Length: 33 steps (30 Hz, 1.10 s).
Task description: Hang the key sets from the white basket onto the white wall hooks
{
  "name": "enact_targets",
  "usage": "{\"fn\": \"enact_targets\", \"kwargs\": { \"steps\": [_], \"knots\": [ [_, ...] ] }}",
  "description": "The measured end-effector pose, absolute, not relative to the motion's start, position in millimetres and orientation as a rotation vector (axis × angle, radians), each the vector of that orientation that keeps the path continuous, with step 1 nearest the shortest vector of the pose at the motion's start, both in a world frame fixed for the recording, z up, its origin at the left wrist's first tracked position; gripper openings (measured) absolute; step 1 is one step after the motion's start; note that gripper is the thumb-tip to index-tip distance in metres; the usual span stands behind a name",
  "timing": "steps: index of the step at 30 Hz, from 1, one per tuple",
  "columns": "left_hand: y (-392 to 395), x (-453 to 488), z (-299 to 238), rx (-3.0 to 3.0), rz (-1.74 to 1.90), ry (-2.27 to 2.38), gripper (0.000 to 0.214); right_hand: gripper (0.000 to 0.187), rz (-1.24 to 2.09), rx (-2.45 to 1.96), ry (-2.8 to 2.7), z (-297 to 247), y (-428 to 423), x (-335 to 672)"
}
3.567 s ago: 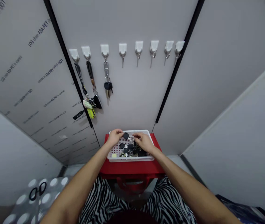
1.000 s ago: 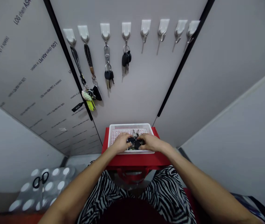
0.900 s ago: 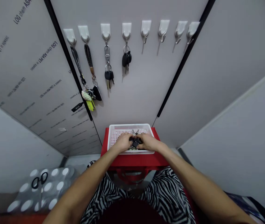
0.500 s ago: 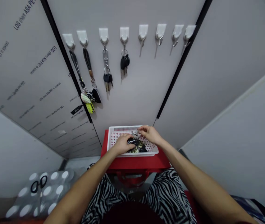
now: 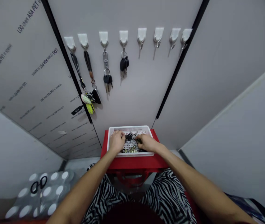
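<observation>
From where I stand, both hands are down in a shallow white perforated plastic basket (image 5: 132, 128) on a flat red surface (image 5: 134, 163). The left hand (image 5: 117, 142) curls, half open, towards the basket's far left corner, fingertips at a cluster of black-headed metal keys (image 5: 129, 137) near the far edge; whether it grips them I can't tell. The right hand (image 5: 148, 142) bends in from the right edge, thumb and fingers nearly together at something dark — what it has hold of, I can't make out. Loose brass- and silver-coloured metal pieces (image 5: 133, 149) lie along the near edge. I'd steady the cluster lightly with one hand and tease keys free with the other, slowly — tangled ones could drag neighbours along.
</observation>
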<state>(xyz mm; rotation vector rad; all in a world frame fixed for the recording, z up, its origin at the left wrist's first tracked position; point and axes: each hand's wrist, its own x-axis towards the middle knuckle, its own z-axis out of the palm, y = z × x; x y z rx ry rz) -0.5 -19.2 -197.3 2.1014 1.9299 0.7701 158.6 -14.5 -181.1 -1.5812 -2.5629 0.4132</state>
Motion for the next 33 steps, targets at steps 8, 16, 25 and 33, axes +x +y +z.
{"fn": "enact_targets", "kwargs": {
  "steps": [8, 16, 25, 33],
  "knots": [
    [-14, -5, -204, 1.801, 1.008, 1.869, 0.011, 0.029, 0.533, -1.699, -2.194, -167, -10, 174],
    [-16, -6, -198, 1.553, 1.308, 1.769, 0.012, 0.029, 0.554, -1.333, -2.578, -186, -17, 161],
    [-16, -7, -199, 1.566, 1.39, 1.768, 0.014, 0.023, 0.401, -1.325, -2.764, -192, -10, 150],
    [-16, -4, -201, 1.668, 1.262, 1.612, 0.021, 0.017, 1.008, -1.289, -2.038, -178, -12, 158]
  ]
}}
